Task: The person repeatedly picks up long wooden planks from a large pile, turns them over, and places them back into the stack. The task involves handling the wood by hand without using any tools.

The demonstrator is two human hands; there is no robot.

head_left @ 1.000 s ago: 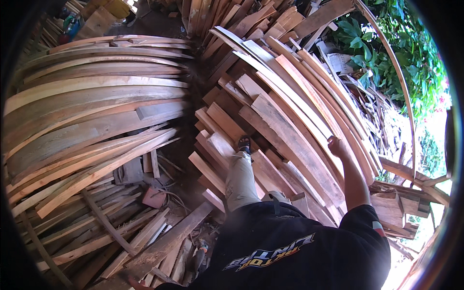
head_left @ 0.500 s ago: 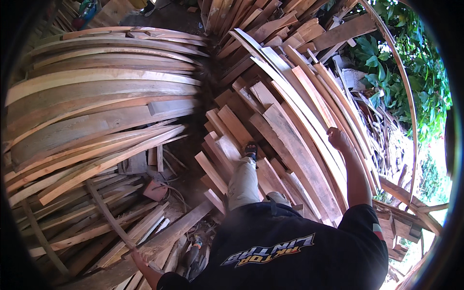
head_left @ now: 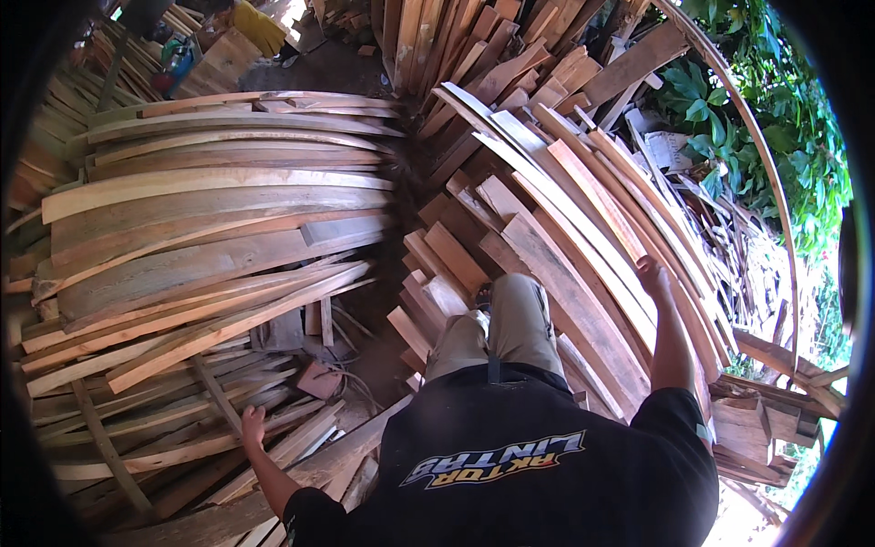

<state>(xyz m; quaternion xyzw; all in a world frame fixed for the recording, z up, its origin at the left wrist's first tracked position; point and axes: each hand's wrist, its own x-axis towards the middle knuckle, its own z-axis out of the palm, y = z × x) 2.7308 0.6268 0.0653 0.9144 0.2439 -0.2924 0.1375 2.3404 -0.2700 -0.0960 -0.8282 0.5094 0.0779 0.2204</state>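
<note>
Out to my right, my right hand [head_left: 653, 277] is closed at the near end of a reddish-orange wooden plank [head_left: 594, 196]. That plank lies among long pale boards on the right-hand stack. My left hand [head_left: 253, 426] is low on the left, fingers curled into a fist, with nothing visible in it. It appears above a slanting wooden batten [head_left: 217, 394] that crosses a lower pile of thin strips; whether it touches the batten I cannot tell. My knees are bent over short, thick planks [head_left: 456, 255], and one sandalled foot partly shows beyond them.
A large stack of long boards [head_left: 219, 196] fills the left, across a dark gap. More planks [head_left: 437, 46] lean at the back. Green leaves [head_left: 702, 105] and a thin curved strip [head_left: 761, 137] border the right. A reddish block [head_left: 319, 378] lies beside cord-like strands.
My left hand has moved forward and closed into a fist. Both knees now show side by side, where one leg was stretched ahead. The view has shifted; my right hand stays by the plank.
</note>
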